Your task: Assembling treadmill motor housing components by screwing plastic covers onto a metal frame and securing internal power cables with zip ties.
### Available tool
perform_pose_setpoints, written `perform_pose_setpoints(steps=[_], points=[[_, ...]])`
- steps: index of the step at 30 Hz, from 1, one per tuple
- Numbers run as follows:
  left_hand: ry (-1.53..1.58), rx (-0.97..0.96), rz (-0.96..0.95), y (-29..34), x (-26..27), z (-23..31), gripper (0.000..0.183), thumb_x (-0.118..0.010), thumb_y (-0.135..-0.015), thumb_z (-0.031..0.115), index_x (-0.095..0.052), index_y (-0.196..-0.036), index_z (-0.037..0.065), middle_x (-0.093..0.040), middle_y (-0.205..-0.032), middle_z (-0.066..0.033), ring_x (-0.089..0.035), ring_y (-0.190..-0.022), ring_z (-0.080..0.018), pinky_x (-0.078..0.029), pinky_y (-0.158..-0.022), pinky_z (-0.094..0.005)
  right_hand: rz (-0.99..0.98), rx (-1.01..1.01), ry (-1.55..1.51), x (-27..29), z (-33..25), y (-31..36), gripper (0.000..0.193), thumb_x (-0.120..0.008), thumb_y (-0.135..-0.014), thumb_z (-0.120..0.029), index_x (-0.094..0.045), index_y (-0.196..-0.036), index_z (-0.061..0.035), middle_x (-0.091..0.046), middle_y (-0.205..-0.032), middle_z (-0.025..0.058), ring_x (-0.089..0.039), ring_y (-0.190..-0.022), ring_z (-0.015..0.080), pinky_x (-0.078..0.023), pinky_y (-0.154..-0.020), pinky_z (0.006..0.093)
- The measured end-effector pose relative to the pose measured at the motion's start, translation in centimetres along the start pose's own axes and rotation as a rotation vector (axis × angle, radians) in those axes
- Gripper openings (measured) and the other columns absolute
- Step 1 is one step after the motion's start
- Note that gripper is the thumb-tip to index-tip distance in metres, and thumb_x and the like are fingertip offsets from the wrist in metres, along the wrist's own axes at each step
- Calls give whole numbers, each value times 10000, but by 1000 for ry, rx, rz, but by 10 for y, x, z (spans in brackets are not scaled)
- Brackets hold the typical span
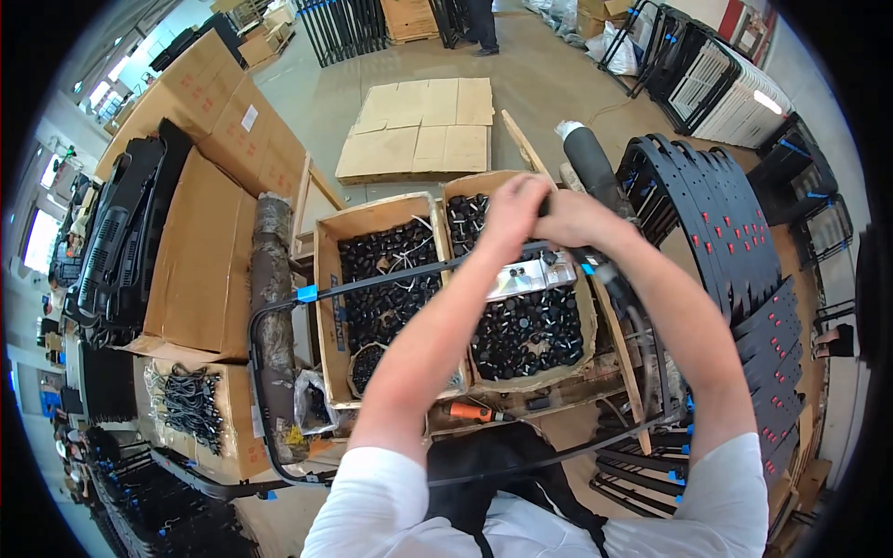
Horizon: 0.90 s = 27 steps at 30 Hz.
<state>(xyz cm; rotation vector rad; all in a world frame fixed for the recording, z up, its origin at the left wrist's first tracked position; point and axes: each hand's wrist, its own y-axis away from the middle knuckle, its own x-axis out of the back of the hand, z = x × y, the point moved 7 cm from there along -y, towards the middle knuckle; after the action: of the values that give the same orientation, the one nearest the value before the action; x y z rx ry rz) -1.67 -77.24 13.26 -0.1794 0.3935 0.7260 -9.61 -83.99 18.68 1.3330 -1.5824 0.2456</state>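
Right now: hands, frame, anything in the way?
Left hand, right hand together; grip contents unclear. Frame over both bins. Silver block close, possibly obstructing.

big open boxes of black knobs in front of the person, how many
2: the left box and the right box, side by side. The left forearm covers part of each; no others show.

Hidden bits
The fingers (528, 186) mostly hide a dark thing (544, 203). The left arm (409, 358) covers part of the left box (326, 316). The far person (483, 26) is cut off above.

matt frame (372, 281); shiny smooth metal bracket (526, 278); wooden plank (629, 377).
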Motion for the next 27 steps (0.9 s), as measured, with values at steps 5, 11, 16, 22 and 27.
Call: perform_pose_setpoints(steps=[5,11,16,22,27], points=[[-37,20,57,34,103,38,272,-653,-1027,311,-708,-957,53,-667,-940,-13,-591,-876,-121,-504,-816,-314,-50,20,-56,-60,-88,-18,314,-646,-808,-298,-739,-743,-5,-735,-686,112,-735,-620,242,-589,-671,392],[-30,46,56,44,133,34,279,-634,-1040,314,-712,-984,52,-663,-952,-13,-581,-890,-121,-495,-827,-311,-6,-9,23,-84,-107,-27,337,-630,-815,-314,-734,-734,-4,-724,-660,119,-733,-617,249,-585,-662,391],[-19,38,38,43,139,35,315,-631,-1046,342,-702,-962,47,-658,-908,-14,-578,-832,-115,-487,-750,-306,0,-62,37,-89,-111,-28,373,-610,-827,-324,-715,-678,1,-723,-649,130,-732,-615,250,-585,-664,398],[2,-6,23,48,142,32,293,-621,-1056,319,-702,-997,44,-662,-939,-10,-590,-877,-116,-493,-807,-304,-46,-57,151,-91,-120,-25,401,-588,-851,-334,-766,-780,18,-738,-687,163,-760,-742,296,-598,-754,418],[-28,-6,65,51,145,28,276,-622,-1060,310,-705,-1010,52,-659,-942,5,-582,-898,-104,-487,-838,-301,-66,-115,146,-93,-120,-20,444,-582,-892,-382,-785,-825,8,-764,-756,160,-769,-899,301,-589,-864,419]])
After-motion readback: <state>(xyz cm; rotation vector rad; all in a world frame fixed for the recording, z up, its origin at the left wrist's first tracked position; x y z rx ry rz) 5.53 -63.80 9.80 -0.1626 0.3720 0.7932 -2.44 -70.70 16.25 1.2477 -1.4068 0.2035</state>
